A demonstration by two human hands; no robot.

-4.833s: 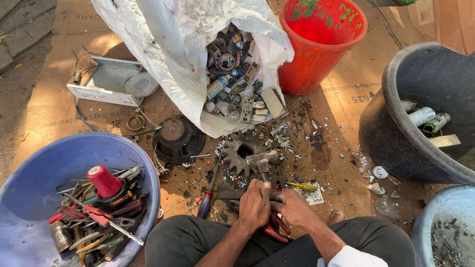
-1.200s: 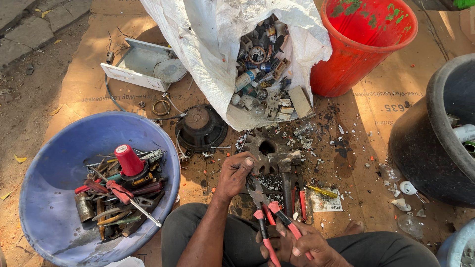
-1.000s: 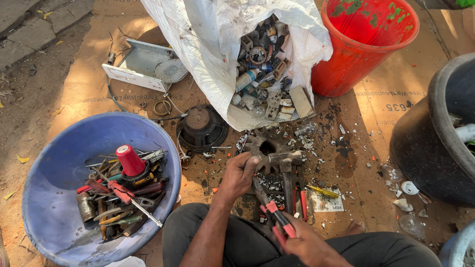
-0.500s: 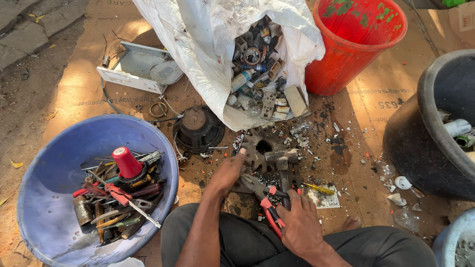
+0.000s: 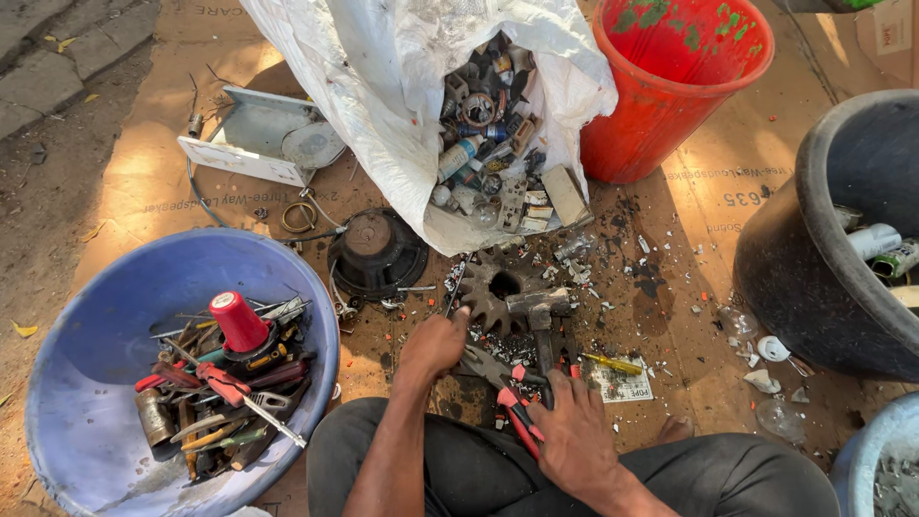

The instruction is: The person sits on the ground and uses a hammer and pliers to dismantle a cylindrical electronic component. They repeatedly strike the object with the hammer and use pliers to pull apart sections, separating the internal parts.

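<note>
red bucket, blue basin, white sack

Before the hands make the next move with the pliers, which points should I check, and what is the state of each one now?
1. Right hand grips red-handled pliers: ok.
2. Left hand rests beside the toothed gear: ok.
3. What the plier tips bite: cannot tell.
4. Hammer lies across the work spot: not ok.
5. Ground around the gear strewn with broken bits: not ok.

Left hand reaches far, forearm extended, fingers curled down, palm-down near scene centre. Right hand sits nearer and to the right, back of hand up, fingers closed in a grip. Both wrists roughly straight.
</note>
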